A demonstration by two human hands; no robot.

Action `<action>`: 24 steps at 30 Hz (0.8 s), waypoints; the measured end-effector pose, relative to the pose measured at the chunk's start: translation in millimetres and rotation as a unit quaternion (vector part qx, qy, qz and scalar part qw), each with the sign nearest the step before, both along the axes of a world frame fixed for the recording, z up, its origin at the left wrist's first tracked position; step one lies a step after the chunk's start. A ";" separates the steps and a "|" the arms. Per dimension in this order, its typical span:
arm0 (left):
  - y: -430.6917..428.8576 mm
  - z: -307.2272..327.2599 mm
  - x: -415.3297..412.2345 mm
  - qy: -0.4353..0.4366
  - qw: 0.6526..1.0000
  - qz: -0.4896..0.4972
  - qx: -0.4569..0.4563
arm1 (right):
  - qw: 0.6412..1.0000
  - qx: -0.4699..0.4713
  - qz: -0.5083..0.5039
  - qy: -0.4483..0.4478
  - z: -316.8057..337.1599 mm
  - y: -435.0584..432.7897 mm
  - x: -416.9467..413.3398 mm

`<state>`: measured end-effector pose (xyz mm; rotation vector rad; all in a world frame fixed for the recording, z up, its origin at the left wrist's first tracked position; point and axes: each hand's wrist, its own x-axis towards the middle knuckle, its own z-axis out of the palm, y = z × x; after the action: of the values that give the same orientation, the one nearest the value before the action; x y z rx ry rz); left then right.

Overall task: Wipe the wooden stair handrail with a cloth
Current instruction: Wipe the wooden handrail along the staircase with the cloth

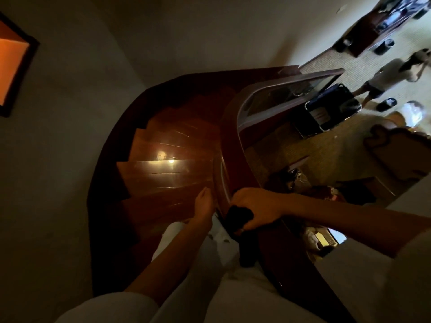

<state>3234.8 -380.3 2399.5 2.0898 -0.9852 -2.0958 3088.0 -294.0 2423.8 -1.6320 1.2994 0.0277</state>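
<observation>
Presently, item in hand: one dark cloth (239, 215), bunched under the right hand (254, 208), whose fingers curl around it and press it onto the top of the wooden handrail (233, 148) at its near, upper stretch. One left hand (204, 202), fingers straight and holding nothing, lies just beside the rail's inner side; contact cannot be told. Progress, as judged: wiping is under way near the top of the run, and the long curve sweeping down to the lower floor appears left to do; the dim light shows no difference between wiped and unwiped wood. Count: one handrail, one cloth, two hands, one framed picture (14, 66) on the wall, one other person (391, 75) standing on the carpet below. Stair treads (163, 173): several, too dark to number.
</observation>
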 end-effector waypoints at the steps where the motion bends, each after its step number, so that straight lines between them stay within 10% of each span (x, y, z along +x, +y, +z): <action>1: 0.5 0.5 -0.2 0.005 1.000 -0.004 0.003 | 0.999 0.008 0.044 0.021 -0.2 -13.2 -0.6; 8: -18.3 -5.5 18.7 -0.016 0.999 -0.013 -0.038 | 0.957 0.055 0.060 0.278 -64.4 -140.0 -23.0; 14: -24.1 -11.4 26.7 -0.027 0.998 -0.014 -0.056 | 0.924 0.051 0.170 0.339 -32.2 -69.5 44.6; 19: 5.4 0.9 -1.1 0.039 0.995 -0.084 -0.027 | 0.974 -0.014 -0.098 0.204 30.3 56.5 65.7; 24: 38.1 8.2 -30.0 0.070 0.984 -0.161 -0.005 | 0.885 0.035 -0.445 0.133 46.0 76.6 51.7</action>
<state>3204.7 -342.3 2407.7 1.8489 -1.3864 -2.3349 3139.7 -217.4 2469.9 -0.8581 2.1314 -0.2649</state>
